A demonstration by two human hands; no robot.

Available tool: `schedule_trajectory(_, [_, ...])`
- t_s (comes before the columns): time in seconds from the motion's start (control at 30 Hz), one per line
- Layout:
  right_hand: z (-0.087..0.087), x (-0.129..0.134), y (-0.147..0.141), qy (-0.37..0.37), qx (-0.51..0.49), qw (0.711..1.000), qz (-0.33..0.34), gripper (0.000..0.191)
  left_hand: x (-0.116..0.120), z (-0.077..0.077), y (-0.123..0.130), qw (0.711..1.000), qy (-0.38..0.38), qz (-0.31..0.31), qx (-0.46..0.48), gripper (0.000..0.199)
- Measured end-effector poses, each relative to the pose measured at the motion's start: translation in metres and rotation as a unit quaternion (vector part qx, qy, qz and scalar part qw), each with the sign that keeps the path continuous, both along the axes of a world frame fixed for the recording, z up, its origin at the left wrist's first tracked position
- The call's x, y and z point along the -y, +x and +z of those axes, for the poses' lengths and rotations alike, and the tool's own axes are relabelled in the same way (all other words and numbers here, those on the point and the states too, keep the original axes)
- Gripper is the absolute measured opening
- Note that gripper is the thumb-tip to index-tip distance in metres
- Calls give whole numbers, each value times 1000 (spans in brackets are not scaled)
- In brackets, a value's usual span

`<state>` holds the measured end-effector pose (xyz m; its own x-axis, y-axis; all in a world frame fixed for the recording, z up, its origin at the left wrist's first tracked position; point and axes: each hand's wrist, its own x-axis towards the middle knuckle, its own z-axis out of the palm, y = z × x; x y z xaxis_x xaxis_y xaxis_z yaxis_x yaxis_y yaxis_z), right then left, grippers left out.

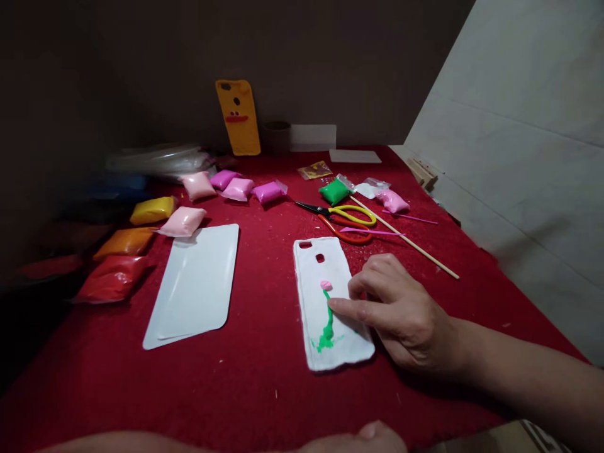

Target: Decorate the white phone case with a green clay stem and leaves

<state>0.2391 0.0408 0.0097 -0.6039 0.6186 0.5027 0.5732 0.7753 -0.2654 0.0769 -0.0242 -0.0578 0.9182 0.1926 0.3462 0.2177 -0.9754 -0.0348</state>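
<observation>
In the head view, the right hand reaches over a white phone case, one finger stretched out to touch a green strip and the others bent in; nothing shows in its grip. The left hand lies at the bottom edge, nearer the body, too cut off to tell whether it is open or closed.

The case lies flat, under and left of the right fingertip. The strip seems soft, so light, short presses along its length should suit better than rubbing; green smears around its lower end suggest that the colour spreads easily. The fingertip should keep clear of the pink blob just beyond it. A steadying touch on the case's rim from the left hand could stop it sliding on the red cloth.

Beyond the right hand lie scissors, a pink stick across their red handle, and a wooden stick; these crowd the far side. Well left of the hand are white sheets and a red packet. Farther off, a yellow phone case stands upright.
</observation>
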Motion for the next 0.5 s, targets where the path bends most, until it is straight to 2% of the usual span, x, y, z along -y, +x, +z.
schedule_trajectory(0.2, [2,3,-1,-18,15,999,23,31,7,-9,31,998,-46,46,-6,30])
schedule_trajectory(0.4, [2,6,0,-34,16,998,55,35,3,-18,41,994,-104,37,0,29])
schedule_trajectory(0.5, [4,7,0,-41,17,997,62,36,3,-16,45,990,-140,18,4,27])
